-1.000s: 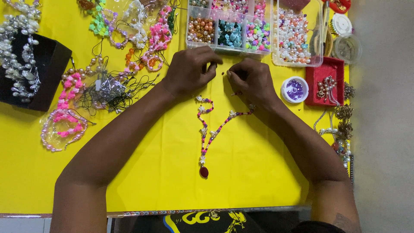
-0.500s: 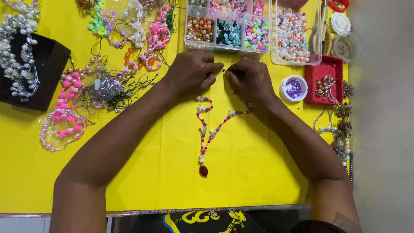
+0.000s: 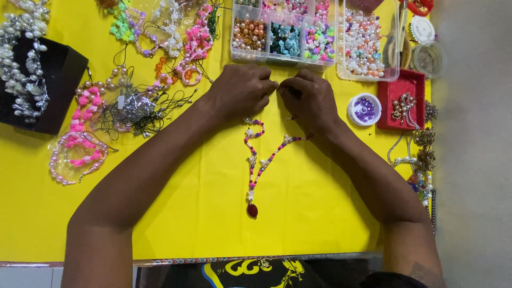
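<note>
Seen from above, a person's two bare hands are meeting at the middle of a desk [image 3: 176,224] covered in bright yellow. The left hand [image 3: 239,92] and the right hand [image 3: 309,98] are lying knuckles up, fingertips touching at the centre. The fingers of both hands are curling inward and pinching together where they meet; what they are pinching is too small to tell.

Just below the hands, a beaded necklace [image 3: 255,160] is lying on the yellow surface in a V shape. Its beads are pink, white and dark, and its two strands are running up towards the hands, one under each wrist. At the bottom of the V, a dark red oval pendant [image 3: 252,210] is resting flat.

Just above the hands, a clear divided bead box [image 3: 282,37] is showing compartments of gold, teal and mixed pastel beads. Beside it, a second clear box of pearl beads [image 3: 365,42] is sitting. To the right, a small round white pot of purple beads [image 3: 365,110] is standing near a red tray [image 3: 401,101] holding metal charms. To the left, pink bracelets [image 3: 80,144] and tangled black cords [image 3: 138,109] are spreading out, and a black stand [image 3: 50,88] is carrying pearl strands.
</note>
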